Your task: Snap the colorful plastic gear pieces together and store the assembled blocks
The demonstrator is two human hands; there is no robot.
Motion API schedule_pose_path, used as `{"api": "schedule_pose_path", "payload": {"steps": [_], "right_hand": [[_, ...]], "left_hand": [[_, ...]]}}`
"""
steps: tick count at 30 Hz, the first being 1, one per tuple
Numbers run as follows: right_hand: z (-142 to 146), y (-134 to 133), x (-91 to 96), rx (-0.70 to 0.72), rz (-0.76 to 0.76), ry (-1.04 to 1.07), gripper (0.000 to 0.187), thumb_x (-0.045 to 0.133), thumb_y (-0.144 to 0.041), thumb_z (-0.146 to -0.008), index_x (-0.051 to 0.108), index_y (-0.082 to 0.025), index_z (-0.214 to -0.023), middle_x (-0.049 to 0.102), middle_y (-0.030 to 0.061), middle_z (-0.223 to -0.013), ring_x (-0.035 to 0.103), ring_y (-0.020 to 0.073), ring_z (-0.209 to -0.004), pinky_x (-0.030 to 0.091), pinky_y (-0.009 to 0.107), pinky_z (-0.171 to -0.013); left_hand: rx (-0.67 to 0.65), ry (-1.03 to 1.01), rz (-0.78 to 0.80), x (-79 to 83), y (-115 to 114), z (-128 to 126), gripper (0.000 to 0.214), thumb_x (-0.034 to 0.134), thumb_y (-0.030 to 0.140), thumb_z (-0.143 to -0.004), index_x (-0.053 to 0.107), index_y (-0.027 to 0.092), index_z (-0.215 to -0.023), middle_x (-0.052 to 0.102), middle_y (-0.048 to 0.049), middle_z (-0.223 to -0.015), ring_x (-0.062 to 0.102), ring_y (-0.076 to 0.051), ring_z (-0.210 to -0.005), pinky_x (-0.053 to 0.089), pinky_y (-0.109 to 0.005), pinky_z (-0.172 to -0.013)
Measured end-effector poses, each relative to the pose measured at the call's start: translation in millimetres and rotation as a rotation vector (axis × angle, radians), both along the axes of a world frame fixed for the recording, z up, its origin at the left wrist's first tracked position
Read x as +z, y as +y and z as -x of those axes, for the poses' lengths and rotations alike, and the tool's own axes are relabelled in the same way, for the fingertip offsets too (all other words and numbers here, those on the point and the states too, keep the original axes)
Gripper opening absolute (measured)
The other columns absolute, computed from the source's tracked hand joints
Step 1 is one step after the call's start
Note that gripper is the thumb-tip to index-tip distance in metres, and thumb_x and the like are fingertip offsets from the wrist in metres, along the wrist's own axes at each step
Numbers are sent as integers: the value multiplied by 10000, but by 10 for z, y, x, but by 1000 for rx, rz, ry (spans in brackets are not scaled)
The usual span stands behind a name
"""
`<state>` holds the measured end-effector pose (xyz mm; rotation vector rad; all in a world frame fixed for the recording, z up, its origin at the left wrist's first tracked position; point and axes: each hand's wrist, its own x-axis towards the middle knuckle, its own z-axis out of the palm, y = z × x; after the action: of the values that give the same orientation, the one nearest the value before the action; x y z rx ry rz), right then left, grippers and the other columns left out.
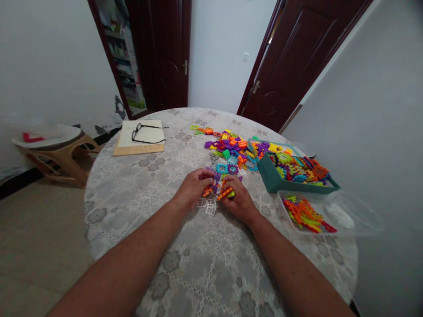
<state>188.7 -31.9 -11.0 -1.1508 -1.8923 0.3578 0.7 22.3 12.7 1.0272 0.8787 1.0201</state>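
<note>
My left hand (194,186) is closed on a purple plastic building piece (216,179), with an orange piece (207,191) by its fingertips. Close beside it, my right hand (239,199) grips an orange building piece (225,193); a yellow-green bit shows at its fingers. White lattice window pieces (210,207) lie on the cloth just in front of the hands. Beyond the fingers are a blue square frame piece (221,168) and a purple square frame piece (233,169). The fingers partly hide the held pieces, so how they join cannot be made out.
A heap of mixed building pieces (228,143) spreads behind the hands. On the right stand a teal box (274,176) full of pieces and a clear plastic tub (360,215) with more. Black glasses (148,141) rest on a notebook (125,134) at the left of the round table (132,189).
</note>
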Motion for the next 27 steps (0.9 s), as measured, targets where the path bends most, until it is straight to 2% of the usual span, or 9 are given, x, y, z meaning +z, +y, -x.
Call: {"api": "schedule_pose_path", "payload": {"steps": [4,7,10,12,14,18,22,24,27], "right_hand": [[1,-7,9,-17,126,42,91,652,-197,-830,626,-228,-911,660,90,-1181,621,246,-1160,491,404,-1027],[-25,1,9,-116,250,153,186,735,-295,-810,668,-229,-970,678,71,-1202,638,240,-1112,513,390,-984],[-88,16,36,-226,429,352,313,787,-429,-809,665,-232,-1019,694,12,-888,644,189,-780,531,309,-696],[-138,27,71,-303,517,469,357,778,-516,-834,641,-226,-992,611,-41,-672,541,146,-558,430,257,-517],[-172,35,114,-345,548,561,414,805,-568,-810,601,-228,-928,554,-68,-592,475,123,-474,358,236,-442],[-122,17,190,-238,657,739,492,878,-565,-731,575,-232,-929,581,-76,-656,489,98,-465,363,211,-411],[62,-31,184,-86,777,856,488,847,-577,-757,574,-233,-970,671,-32,-764,569,105,-524,440,210,-449],[147,-42,142,-69,782,856,478,823,-583,-779,575,-235,-992,684,-19,-771,597,118,-546,478,222,-465],[211,-29,63,-125,714,766,446,786,-572,-822,583,-232,-1028,685,-15,-770,614,125,-547,506,231,-465]], "left_hand": [[63,-86,21,60,76,78,248,776,157,-690,710,173,-928,735,-31,-846,666,-150,-718,548,-284,-674],[93,-105,25,90,110,107,265,757,141,-662,705,174,-920,726,-20,-841,657,-146,-725,544,-284,-691],[100,-132,34,95,127,111,277,732,117,-656,699,183,-923,720,-10,-842,657,-142,-728,539,-285,-706],[89,-143,29,93,129,108,284,721,104,-662,698,187,-932,725,-11,-860,664,-144,-743,544,-292,-729],[71,-145,13,90,124,105,288,711,95,-667,702,187,-939,732,-18,-883,672,-147,-766,550,-302,-762],[44,-131,-40,77,97,91,312,704,81,-649,718,180,-944,745,-29,-921,685,-151,-812,553,-312,-815],[12,-94,-70,61,29,49,334,710,102,-653,730,185,-976,755,-36,-962,691,-161,-842,559,-326,-844],[-15,-64,-75,59,-17,18,338,710,111,-664,732,190,-991,759,-38,-971,696,-169,-855,562,-333,-847],[-91,7,-111,65,-74,-18,321,722,137,-695,738,192,-1011,767,-46,-990,703,-184,-885,561,-335,-850]]}}
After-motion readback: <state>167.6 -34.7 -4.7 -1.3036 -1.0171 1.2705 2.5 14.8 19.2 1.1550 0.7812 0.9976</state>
